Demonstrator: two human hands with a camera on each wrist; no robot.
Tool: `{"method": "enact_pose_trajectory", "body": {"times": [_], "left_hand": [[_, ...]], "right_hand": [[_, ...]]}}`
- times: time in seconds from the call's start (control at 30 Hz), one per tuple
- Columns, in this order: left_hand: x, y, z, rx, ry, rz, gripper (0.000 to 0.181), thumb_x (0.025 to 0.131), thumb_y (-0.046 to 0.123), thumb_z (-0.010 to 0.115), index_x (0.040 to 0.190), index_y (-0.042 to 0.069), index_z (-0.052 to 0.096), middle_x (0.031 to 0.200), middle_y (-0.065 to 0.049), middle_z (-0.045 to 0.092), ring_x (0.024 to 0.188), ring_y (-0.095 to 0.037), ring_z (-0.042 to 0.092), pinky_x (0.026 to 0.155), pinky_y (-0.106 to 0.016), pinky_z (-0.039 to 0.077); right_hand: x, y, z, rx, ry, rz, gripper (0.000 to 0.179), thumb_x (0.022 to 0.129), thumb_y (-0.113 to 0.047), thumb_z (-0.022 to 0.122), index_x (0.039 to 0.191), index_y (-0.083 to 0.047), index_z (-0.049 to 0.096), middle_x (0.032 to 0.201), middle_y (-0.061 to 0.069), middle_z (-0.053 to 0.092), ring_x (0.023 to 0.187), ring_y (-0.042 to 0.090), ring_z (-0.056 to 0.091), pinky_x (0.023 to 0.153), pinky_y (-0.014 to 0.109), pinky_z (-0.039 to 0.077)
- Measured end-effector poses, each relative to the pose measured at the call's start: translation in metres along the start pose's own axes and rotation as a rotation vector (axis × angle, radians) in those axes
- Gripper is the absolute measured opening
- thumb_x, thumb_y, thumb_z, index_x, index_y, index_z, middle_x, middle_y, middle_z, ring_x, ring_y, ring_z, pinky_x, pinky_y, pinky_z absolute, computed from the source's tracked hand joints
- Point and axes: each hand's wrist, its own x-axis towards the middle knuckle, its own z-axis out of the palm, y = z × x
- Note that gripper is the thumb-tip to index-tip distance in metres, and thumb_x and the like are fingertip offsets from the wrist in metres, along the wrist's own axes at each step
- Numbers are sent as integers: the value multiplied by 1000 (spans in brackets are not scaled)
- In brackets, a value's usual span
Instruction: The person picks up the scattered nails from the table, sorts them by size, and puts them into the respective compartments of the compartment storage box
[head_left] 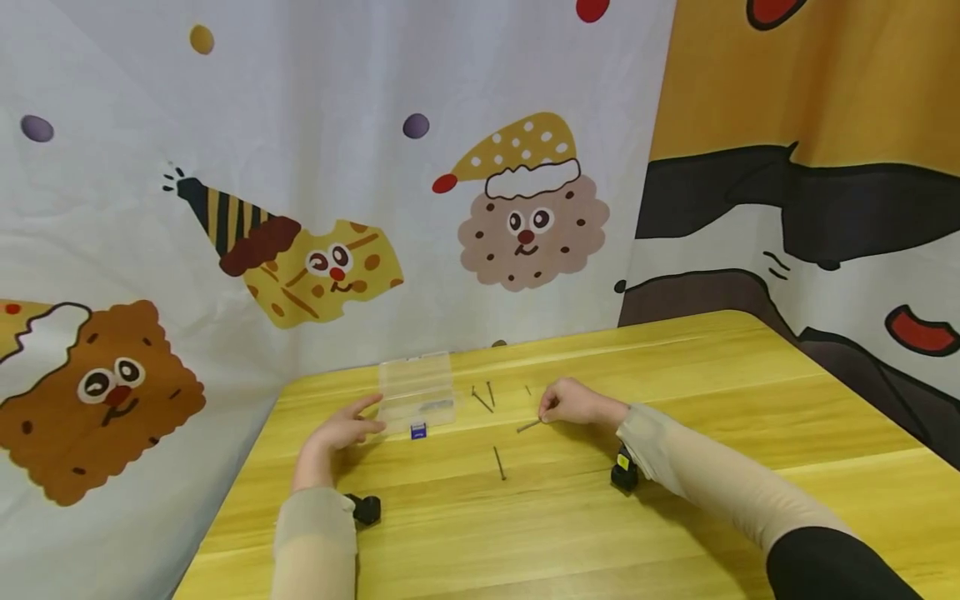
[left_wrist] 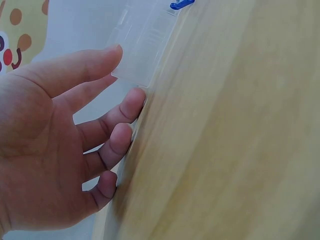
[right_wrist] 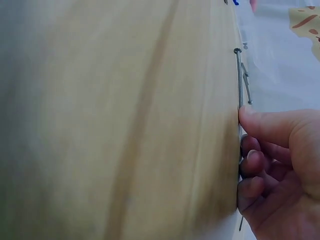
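Note:
A clear plastic box (head_left: 416,385) lies with its lid raised at the back of the table, a blue latch (head_left: 418,431) on its front. Some grey metal pieces (head_left: 437,406) show inside it. My left hand (head_left: 347,429) is at the box's left end, thumb and fingers spread, fingertips right at its edge; in the left wrist view the thumb (left_wrist: 107,59) overlaps the clear wall. To the right of the box, my right hand (head_left: 573,402) pinches a long nail (right_wrist: 239,75) between thumb and fingers, low over the table, its head end pointing out past the thumb.
Two nails (head_left: 483,402) lie close together right of the box, with a smaller one (head_left: 528,390) farther right. Another nail (head_left: 499,463) lies nearer the front. The wooden table (head_left: 465,533) ends at a curtain (head_left: 337,150) with cartoon prints behind it.

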Motion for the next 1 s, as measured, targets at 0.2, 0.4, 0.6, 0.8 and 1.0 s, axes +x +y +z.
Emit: {"method": "enact_pose_trajectory", "body": {"times": [0.2,0.4,0.6,0.8,1.0], "left_hand": [[3,-3,-1,-7,-3,-2,68,95,26,62,154,16,29,150,-32,28,118,-49,49,99,-61,36],[3,-1,-1,-10,4,-3,67,96,24,62,154,16,29,148,-31,33,117,-48,50,100,-60,36],[1,1,0,-23,5,-10,67,96,21,61,154,16,29,146,-30,36,118,-49,49,101,-61,34],[4,-1,-1,-37,-1,-8,66,97,21,60,154,17,28,146,-30,36,120,-50,47,100,-60,36],[5,-4,-1,-39,-2,-11,67,96,22,61,154,17,29,145,-29,38,120,-49,48,100,-60,36]], "right_hand": [[-1,3,-3,46,-20,-14,3,86,-8,73,85,-5,73,80,-4,66,72,10,57,67,26,50],[-1,6,-8,69,-50,-18,6,81,-8,77,83,-8,72,78,-5,64,71,11,55,66,25,48],[1,4,-11,29,-90,-23,7,81,-8,77,81,-11,71,79,-5,63,72,10,56,66,25,48],[2,5,-11,3,-129,-45,5,84,-7,74,81,-10,71,81,-3,59,73,10,54,67,24,48],[4,2,-16,26,-177,-45,3,86,-7,71,85,-4,70,81,-2,61,71,10,53,65,23,47]]}}
